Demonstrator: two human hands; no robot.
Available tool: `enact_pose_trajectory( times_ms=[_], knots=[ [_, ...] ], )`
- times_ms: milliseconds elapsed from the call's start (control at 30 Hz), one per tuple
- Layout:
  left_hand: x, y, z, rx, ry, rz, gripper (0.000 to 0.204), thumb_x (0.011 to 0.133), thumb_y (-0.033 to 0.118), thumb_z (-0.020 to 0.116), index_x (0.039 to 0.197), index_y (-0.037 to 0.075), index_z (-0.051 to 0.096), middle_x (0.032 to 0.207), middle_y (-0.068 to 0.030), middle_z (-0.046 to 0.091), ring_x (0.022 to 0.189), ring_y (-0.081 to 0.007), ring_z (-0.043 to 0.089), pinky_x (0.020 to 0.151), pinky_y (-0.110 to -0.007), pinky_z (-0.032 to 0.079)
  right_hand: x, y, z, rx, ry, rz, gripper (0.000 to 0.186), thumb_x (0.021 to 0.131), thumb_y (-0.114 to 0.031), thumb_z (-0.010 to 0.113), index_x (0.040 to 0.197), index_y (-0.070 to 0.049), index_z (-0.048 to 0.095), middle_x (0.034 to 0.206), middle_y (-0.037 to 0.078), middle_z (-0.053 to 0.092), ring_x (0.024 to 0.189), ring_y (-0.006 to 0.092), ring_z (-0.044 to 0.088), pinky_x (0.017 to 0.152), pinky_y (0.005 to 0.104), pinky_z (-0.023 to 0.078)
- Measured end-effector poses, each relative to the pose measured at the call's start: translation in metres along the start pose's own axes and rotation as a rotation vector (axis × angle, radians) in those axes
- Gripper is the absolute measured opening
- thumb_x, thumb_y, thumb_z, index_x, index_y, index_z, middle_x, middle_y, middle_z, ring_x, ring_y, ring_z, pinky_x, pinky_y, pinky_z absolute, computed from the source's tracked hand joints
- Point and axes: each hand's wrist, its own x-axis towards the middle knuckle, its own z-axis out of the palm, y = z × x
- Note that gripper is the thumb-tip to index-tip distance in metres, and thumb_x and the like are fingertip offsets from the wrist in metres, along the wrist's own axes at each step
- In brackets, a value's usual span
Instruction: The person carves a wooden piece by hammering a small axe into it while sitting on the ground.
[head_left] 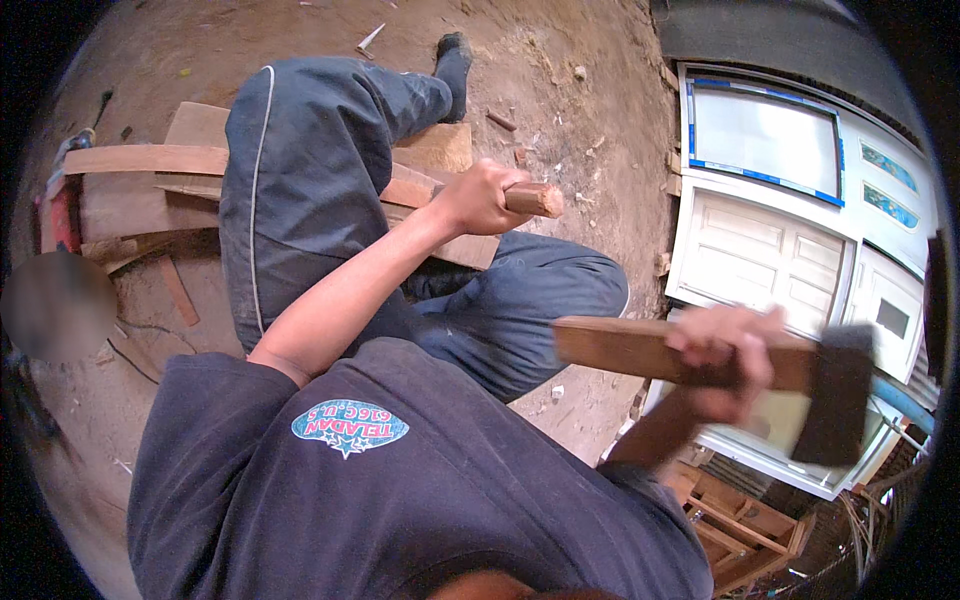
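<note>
Nearest, the right hand (728, 360) is gripping a heavy striking tool (625, 345), its fingers wrapped around the wooden handle close to the dark, blocky head (838, 405). Most of the handle is sticking out on the left side of that fist, and the head is standing just beyond it on the right; hand and tool are showing blurred.

Farther off, the left hand (475, 198) is closing firmly around a wooden rod (541, 199). The rod's blunt, pale end is projecting to the right of the fist; its other end is hiding behind the hand, so what it is meeting cannot be told. This fist is sitting above the right-hand edge of the wooden boards (150, 160), which are lying partly under the dark trousers (300, 190).

The chief risk appears to be the left knuckles: little of the rod is showing clear of them, so an off-line blow could be catching fingers. The short grip could also be letting the head twist, and loose boards could be shifting under a knock.

Beyond, a white panelled door (765, 240) is standing past the bare ground (610, 80).
</note>
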Motion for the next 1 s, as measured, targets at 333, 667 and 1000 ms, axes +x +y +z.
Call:
enact_pose_trajectory(
  times_ms=[333, 667, 1000],
  knots=[
    [-0.003, -0.003, 0.0, 0.026, -0.002, 0.036, 0.021, 0.074, 0.023, 0.075, 0.084, 0.008, 0.064, 0.071, -0.0161, 0.064, 0.07, -0.0371, 0.066, 0.06, -0.043, 0.05, 0.002, -0.018, 0.004, -0.114, -0.007, 0.211, 0.009, 0.089, -0.011, 0.044, 0.094, -0.007, 0.038, 0.06, 0.004, 0.037, 0.047, 0.0154, 0.041, 0.047, 0.0338, 0.044],
    [-0.006, -0.006, 0.012, 0.077, -0.01, 0.043, 0.021, 0.072, 0.023, 0.076, 0.079, 0.007, 0.063, 0.071, -0.0172, 0.065, 0.07, -0.0376, 0.066, 0.06, -0.043, 0.05, -0.029, 0.066, -0.017, -0.342, -0.191, 0.926, 0.016, 0.088, -0.011, 0.06, 0.084, -0.002, 0.049, 0.055, 0.005, 0.049, 0.044, 0.017, 0.049, 0.044, 0.0333, 0.043],
    [-0.007, -0.001, 0.003, 0.038, -0.012, 0.068, 0.024, 0.072, 0.021, 0.078, 0.077, 0.005, 0.06, 0.064, -0.0141, 0.058, 0.057, -0.032, 0.059, 0.056, -0.036, 0.046, -0.123, 0.118, -0.031, 0.094, 0.129, 1.077, 0.014, 0.087, -0.013, 0.062, 0.086, -0.003, 0.052, 0.06, 0.005, 0.048, 0.047, 0.0164, 0.049, 0.047, 0.0331, 0.046]
  ],
)
